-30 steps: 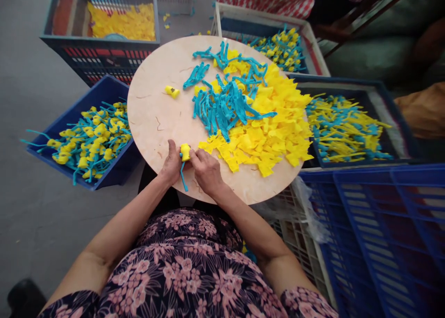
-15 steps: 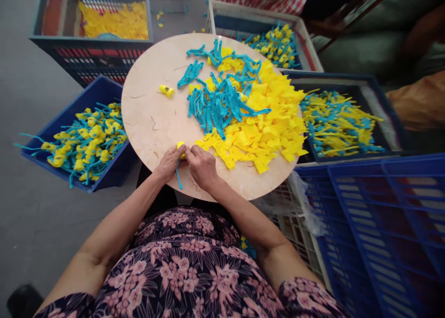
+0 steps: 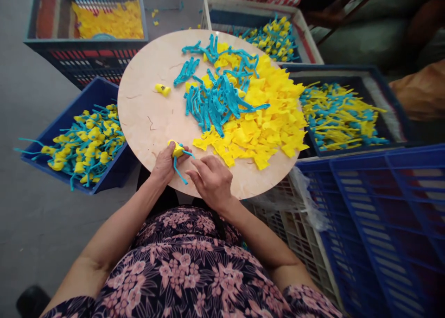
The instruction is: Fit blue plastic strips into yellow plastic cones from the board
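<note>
Hands apart, left hand clasping a yellow piece with blue strip, right hand apparently empty

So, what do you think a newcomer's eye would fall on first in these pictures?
Probably the heap of yellow pieces and teal strips on the round pale board, mid-view. Next, at the near edge, the left hand grips a yellow piece trailing a teal strip. A blue crate of joined pieces sits left of the board.

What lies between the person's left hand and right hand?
In the head view, a blue plastic strand hangs from the yellow piece in the left hand and reaches toward the right hand, over the pale round board.
</note>
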`<state>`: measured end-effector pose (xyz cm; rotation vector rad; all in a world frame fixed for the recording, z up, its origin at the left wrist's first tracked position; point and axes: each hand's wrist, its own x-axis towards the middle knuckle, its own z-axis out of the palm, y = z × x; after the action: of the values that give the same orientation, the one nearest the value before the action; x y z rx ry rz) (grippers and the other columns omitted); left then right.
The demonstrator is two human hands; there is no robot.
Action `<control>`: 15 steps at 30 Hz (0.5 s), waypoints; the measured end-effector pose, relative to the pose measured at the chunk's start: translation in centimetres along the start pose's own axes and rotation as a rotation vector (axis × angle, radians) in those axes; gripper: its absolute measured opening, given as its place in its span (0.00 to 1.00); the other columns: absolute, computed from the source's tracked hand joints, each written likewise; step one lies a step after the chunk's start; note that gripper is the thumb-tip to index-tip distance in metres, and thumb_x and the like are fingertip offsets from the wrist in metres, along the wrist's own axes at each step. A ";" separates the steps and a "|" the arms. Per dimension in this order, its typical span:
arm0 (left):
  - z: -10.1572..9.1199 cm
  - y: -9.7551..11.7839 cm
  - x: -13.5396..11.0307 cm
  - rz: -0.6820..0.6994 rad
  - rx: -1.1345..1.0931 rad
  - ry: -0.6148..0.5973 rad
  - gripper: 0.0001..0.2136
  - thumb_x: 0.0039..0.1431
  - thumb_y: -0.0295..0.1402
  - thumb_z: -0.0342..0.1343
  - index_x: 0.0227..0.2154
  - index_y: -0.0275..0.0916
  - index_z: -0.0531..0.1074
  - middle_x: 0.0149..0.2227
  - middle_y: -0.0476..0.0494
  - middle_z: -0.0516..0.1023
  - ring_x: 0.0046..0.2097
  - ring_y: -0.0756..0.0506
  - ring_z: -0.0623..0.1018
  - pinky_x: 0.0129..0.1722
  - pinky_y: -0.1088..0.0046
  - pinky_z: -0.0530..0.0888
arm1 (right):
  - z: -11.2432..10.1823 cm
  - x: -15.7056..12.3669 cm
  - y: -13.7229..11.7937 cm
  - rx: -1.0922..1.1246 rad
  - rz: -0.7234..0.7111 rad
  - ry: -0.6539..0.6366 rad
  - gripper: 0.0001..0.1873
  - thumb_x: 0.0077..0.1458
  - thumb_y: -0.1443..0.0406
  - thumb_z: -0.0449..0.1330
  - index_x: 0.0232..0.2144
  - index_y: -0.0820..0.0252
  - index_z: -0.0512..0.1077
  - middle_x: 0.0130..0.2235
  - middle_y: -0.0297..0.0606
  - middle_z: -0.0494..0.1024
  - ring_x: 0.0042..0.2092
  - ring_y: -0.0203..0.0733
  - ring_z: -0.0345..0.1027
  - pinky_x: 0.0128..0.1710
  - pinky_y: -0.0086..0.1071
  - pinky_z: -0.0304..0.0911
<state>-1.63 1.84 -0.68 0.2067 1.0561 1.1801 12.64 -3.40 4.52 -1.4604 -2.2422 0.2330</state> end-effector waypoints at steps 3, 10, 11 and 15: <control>-0.2 -0.2 -0.2 0.081 0.083 -0.030 0.15 0.56 0.45 0.60 0.35 0.36 0.71 0.32 0.45 0.80 0.36 0.46 0.80 0.41 0.70 0.77 | 0.5 1.5 1.0 0.146 0.108 -0.041 0.22 0.65 0.50 0.51 0.48 0.58 0.74 0.38 0.43 0.77 0.42 0.45 0.69 0.43 0.35 0.63; -1.1 -0.5 -1.5 0.148 0.069 -0.153 0.20 0.51 0.45 0.65 0.44 0.40 0.72 0.42 0.46 0.80 0.44 0.47 0.79 0.47 0.71 0.74 | 2.3 3.8 2.4 0.634 0.385 -0.254 0.24 0.56 0.51 0.62 0.49 0.57 0.71 0.31 0.30 0.75 0.32 0.35 0.67 0.34 0.29 0.61; -1.2 -0.6 -1.7 0.154 0.066 -0.177 0.20 0.51 0.45 0.65 0.44 0.40 0.73 0.44 0.45 0.80 0.45 0.46 0.79 0.49 0.70 0.74 | 2.5 3.8 2.3 0.646 0.390 -0.244 0.25 0.53 0.51 0.64 0.49 0.58 0.71 0.33 0.31 0.75 0.33 0.35 0.68 0.35 0.30 0.61; -1.3 -0.8 -2.3 0.220 0.094 -0.250 0.20 0.53 0.46 0.64 0.44 0.39 0.76 0.49 0.42 0.79 0.49 0.44 0.78 0.53 0.69 0.72 | 3.1 3.4 2.3 0.693 0.391 -0.270 0.24 0.50 0.49 0.65 0.42 0.60 0.73 0.34 0.33 0.75 0.35 0.35 0.67 0.35 0.29 0.60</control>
<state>-2.08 -0.93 -0.61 0.5417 0.8843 1.2646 11.94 0.95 1.85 -1.4911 -1.7399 1.2537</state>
